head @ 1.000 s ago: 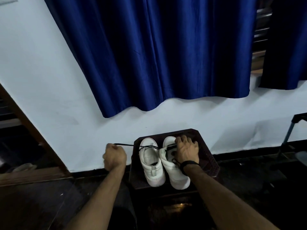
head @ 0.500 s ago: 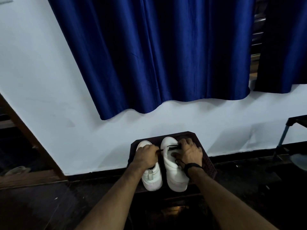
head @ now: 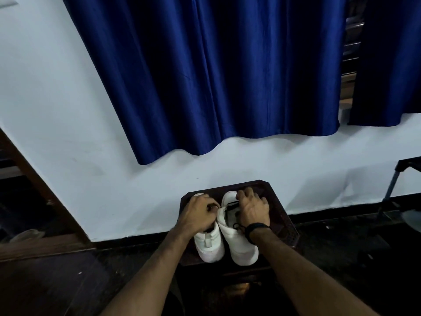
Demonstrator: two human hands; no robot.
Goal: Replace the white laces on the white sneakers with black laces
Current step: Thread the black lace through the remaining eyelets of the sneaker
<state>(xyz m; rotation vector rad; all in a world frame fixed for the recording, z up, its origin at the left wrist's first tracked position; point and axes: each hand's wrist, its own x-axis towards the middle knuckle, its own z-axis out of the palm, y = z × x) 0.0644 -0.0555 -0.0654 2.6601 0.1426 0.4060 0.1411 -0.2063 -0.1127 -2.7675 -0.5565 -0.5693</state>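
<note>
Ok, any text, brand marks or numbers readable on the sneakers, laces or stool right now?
None readable.
Right sneaker: plain white, no legible mark.
Left sneaker: heel tab too blurred to read.
Wrist band: plain black, no text visible.
Dark stool: no label visible.

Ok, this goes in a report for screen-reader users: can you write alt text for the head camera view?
Two bare hands work a black lace on the right-hand shoe of a pair of white sneakers standing on a dark stool; the left hand and right hand are both at its lacing. Behind are a white wall and a blue curtain.
</note>
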